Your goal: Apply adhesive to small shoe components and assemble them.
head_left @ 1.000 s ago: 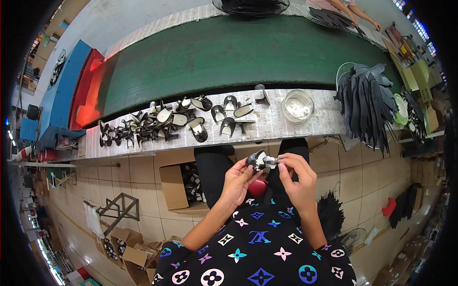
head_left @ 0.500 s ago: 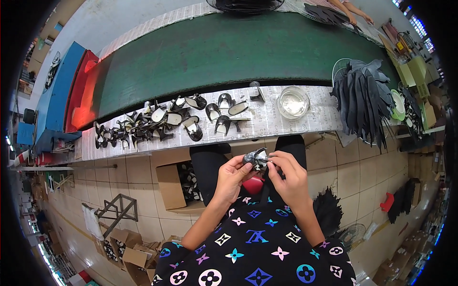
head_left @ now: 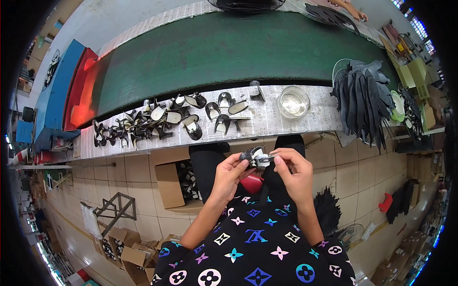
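In front of my lap I hold a shoe heel (head_left: 252, 155) with a glossy black covering and a whitish, partly uncovered side. My left hand (head_left: 227, 177) is closed round its wide end, thumb on the near side. At the narrow right end, the thumb and fingers of my right hand (head_left: 293, 170) pinch the tip or the edge of the covering; which one I cannot make out. On the paper-covered bench edge beyond lie several similar black shoe heels (head_left: 192, 127), their pale flat faces showing.
A glass bowl (head_left: 293, 103) stands on the ledge, beside a green conveyor belt (head_left: 214, 52). Black leather pieces (head_left: 361, 102) hang over a rack at right. A glowing red machine opening (head_left: 85, 97) is at left. Below stands a cardboard box (head_left: 171, 187) of heels. Another person's hand (head_left: 357, 13) shows far right.
My right hand has shifted slightly right, and its fingers now pinch the narrow end from above. The heel has turned flatter, showing more of its white side. The other person's hands have moved.
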The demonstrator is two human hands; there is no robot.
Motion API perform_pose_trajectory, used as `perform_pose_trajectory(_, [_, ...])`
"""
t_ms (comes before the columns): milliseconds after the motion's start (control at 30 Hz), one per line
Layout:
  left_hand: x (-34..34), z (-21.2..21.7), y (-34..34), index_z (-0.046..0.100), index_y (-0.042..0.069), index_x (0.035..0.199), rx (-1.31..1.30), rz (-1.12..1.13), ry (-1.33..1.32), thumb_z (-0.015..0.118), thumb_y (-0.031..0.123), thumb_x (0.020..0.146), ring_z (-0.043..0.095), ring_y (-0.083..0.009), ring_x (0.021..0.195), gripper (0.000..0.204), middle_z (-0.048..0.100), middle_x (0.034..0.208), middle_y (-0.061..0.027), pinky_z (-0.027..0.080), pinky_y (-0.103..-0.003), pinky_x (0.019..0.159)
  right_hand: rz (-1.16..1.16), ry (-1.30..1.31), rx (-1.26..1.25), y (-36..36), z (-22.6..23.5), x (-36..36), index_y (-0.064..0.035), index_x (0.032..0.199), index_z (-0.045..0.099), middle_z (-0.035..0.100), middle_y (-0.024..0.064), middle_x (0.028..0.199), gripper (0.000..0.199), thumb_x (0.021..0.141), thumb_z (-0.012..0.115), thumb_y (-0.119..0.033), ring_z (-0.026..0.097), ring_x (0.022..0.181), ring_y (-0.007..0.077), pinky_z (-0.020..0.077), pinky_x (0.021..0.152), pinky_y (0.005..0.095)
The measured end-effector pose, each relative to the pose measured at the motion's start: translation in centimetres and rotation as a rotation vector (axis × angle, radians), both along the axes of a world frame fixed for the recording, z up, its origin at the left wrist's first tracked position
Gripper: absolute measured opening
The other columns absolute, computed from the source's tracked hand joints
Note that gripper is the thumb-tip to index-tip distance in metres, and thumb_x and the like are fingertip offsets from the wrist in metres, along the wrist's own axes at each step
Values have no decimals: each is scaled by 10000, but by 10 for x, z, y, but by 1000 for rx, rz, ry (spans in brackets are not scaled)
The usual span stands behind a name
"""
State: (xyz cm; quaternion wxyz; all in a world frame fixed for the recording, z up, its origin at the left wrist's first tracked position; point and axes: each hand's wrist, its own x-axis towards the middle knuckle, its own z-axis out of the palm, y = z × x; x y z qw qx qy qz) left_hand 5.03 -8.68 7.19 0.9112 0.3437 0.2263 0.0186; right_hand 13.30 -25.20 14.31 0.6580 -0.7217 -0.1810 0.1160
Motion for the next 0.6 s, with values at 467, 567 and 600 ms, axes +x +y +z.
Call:
perform_pose_trajectory(467, [0, -5, -1, 591, -33, 1139, 110, -51, 10, 668, 61, 918, 658, -139, 945, 253, 667, 1051, -96, 554, -271, 874, 20, -350, -277, 1, -6, 7, 9, 960, 656, 679, 86, 1000, 89, 875, 670, -15, 557, 646, 103, 427, 536, 226])
perform_pose_trajectory(567, [2, 0, -2, 592, -35, 1133, 123, -56, 1, 675, 64, 914, 660, -139, 931, 254, 671, 1043, -95, 550, -263, 863, 36, -400, -303, 2, -9, 8, 5, 963, 659, 679, 93, 1003, 95, 872, 673, -17, 563, 644, 111, 429, 529, 230])
perform_pose_trajectory(600, [2, 1, -2, 592, -35, 1133, 123, -57, 3, 675, 64, 914, 660, -139, 931, 254, 671, 1043, -95, 550, -263, 863, 35, -398, -303, 2, -10, 9, 5, 963, 659, 679, 93, 1003, 95, 872, 673, -17, 563, 644, 111, 429, 529, 230])
